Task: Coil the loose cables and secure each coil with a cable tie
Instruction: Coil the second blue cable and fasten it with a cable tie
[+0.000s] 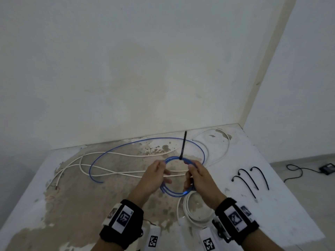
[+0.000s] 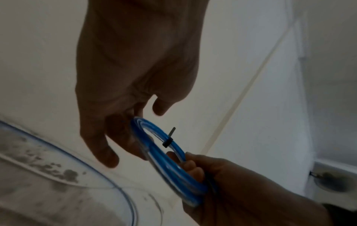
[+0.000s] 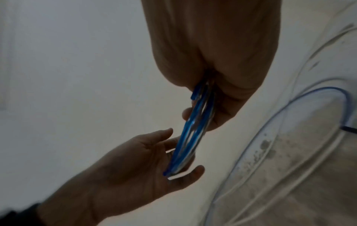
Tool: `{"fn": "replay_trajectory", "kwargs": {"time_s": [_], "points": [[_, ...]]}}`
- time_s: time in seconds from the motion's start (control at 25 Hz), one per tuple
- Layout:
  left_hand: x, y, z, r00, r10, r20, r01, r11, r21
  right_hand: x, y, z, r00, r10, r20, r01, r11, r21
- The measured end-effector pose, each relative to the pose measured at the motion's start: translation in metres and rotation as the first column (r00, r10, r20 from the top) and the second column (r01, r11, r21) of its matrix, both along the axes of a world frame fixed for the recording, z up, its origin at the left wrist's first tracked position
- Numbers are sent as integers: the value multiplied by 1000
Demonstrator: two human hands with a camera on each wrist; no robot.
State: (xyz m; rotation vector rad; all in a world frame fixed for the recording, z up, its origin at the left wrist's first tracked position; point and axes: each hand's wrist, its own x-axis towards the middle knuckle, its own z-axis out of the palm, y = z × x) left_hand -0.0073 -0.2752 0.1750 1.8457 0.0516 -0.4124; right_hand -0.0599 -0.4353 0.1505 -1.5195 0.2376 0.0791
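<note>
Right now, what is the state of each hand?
Left hand: open, fingers touching the blue cable coil.
Right hand: closed, gripping the coil.

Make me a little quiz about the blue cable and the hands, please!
1. True or false: a black cable tie is already around the blue coil.
2. How many spare ties lie on the table? A) one B) three C) five
3. Fill in: the right hand grips the coil, while the left hand has ____ fingers.

Key: 1 true; 2 B; 3 straight
</note>
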Motion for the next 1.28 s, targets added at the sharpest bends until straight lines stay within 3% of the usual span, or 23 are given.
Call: {"fn": "replay_trajectory", "kwargs": {"time_s": [0.12, 0.2, 0.4, 0.48, 0.56, 0.64, 0.72, 0.76, 0.84, 0.92, 1.0, 1.08, 1.2, 1.28], "points": [[-8, 22, -43, 996, 52, -67, -45, 994, 102, -10, 14, -36, 957, 212, -199, -250, 949, -192], [-13, 44, -76, 992, 78, -99, -56, 977, 206, -17, 14, -60, 894, 277, -351, -365, 905, -217], [-44, 85, -150, 968, 154, -197, -90, 950, 299, -36, -15, -97, 840, 238, -489, -379, 901, -213], [-52, 84, -167, 951, 165, -263, -94, 960, 265, -43, -27, -109, 828, 236, -508, -408, 876, -257], [-55, 79, -179, 956, 127, -263, -35, 943, 330, -50, -37, -123, 854, 206, -479, -404, 841, -360], [-57, 74, -184, 985, 59, -163, 42, 832, 553, -56, -47, -136, 910, 170, -377, -380, 707, -597], [-55, 73, -182, 995, 26, -93, 55, 632, 773, -62, -56, -146, 963, 162, -217, -269, 484, -833], [-52, 71, -178, 998, 20, -57, 35, 584, 811, -64, -60, -153, 971, 193, -139, -204, 375, -904], [-39, 62, -173, 997, -39, 62, -23, 636, 772, -68, -65, -161, 959, 273, -81, -154, 259, -953], [-13, 42, -165, 943, -275, 189, 56, 690, 722, -72, -63, -167, 940, 332, -78, -152, 205, -967], [25, 6, -151, 845, -503, 179, 251, 670, 698, -76, -65, -173, 929, 358, -97, -179, 203, -963], [64, -34, -144, 777, -606, 170, 375, 663, 648, -78, -69, -175, 923, 368, -110, -205, 228, -952], [110, -91, -157, 780, -608, 151, 440, 704, 558, -76, -78, -175, 914, 390, -112, -234, 280, -931], [125, -119, -174, 809, -579, 97, 430, 697, 574, -75, -82, -177, 899, 421, -117, -246, 268, -931]]}}
